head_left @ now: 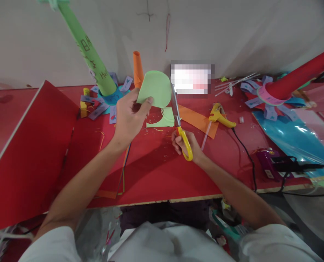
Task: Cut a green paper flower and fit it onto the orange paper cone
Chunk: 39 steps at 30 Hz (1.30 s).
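Pinched in my left hand (pixel 131 112) is a light green piece of paper (pixel 156 89), rounded along its right side, held up above the red table. My right hand (pixel 188 143) grips the yellow handle of a pair of scissors (pixel 180 123). Their blades point up and lie along the right edge of the green paper; whether they are cutting into it I cannot tell. On the table behind my hands lies a green offcut (pixel 162 120) with a curved notch. An orange paper cone (pixel 137 69) stands behind my left hand.
A yellow glue gun (pixel 222 115) with a cord lies right, near an orange strip (pixel 196 120). A purple power strip (pixel 271 163) sits near the right edge. Tall green (pixel 88 51) and red (pixel 306 72) tubes stand at the back. A red board (pixel 33 153) rises at left.
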Motion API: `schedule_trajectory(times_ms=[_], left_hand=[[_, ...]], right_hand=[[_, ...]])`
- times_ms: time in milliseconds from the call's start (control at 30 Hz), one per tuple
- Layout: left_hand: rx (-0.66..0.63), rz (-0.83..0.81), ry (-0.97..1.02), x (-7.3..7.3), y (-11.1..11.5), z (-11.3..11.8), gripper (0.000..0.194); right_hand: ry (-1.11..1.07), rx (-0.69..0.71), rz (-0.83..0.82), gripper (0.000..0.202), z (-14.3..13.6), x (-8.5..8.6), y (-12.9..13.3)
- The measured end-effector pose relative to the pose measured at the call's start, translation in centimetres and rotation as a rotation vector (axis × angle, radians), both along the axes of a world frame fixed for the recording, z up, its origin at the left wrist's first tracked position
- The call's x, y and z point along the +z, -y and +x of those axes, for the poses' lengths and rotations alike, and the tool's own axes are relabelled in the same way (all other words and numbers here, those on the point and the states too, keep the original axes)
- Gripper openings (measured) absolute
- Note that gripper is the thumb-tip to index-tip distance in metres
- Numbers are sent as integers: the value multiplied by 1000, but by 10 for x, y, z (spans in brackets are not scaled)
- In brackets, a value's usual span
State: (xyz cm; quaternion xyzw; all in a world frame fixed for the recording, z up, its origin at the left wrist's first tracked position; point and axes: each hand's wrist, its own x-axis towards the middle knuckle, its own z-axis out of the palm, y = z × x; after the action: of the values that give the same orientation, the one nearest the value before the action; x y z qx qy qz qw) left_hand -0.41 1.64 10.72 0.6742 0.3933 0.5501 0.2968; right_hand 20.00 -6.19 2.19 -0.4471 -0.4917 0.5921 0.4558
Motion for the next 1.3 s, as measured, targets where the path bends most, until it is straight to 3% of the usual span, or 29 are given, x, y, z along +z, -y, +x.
schedule_trajectory(times_ms=[200, 467, 600, 733, 1000, 1300], left_hand=[[-79, -71, 43, 1, -6, -7, 27], [-204, -258, 266, 3, -5, 1, 23], [-256, -307, 280, 0, 4, 8, 25], [-226, -296, 278, -4, 8, 13, 30], [-171, -302, 272, -10, 7, 15, 31], [-268, -349, 258, -10, 20, 25, 35]], right_hand=[[63, 9, -58, 66, 4, 3, 2], [-44, 41, 46, 85, -3, -14, -3], [-41, 109, 67, 84, -4, -17, -1], [-71, 159, 87, 83, -3, -15, 1], [-86, 121, 91, 80, -4, -14, 1], [-18, 50, 88, 77, -3, -11, 2]])
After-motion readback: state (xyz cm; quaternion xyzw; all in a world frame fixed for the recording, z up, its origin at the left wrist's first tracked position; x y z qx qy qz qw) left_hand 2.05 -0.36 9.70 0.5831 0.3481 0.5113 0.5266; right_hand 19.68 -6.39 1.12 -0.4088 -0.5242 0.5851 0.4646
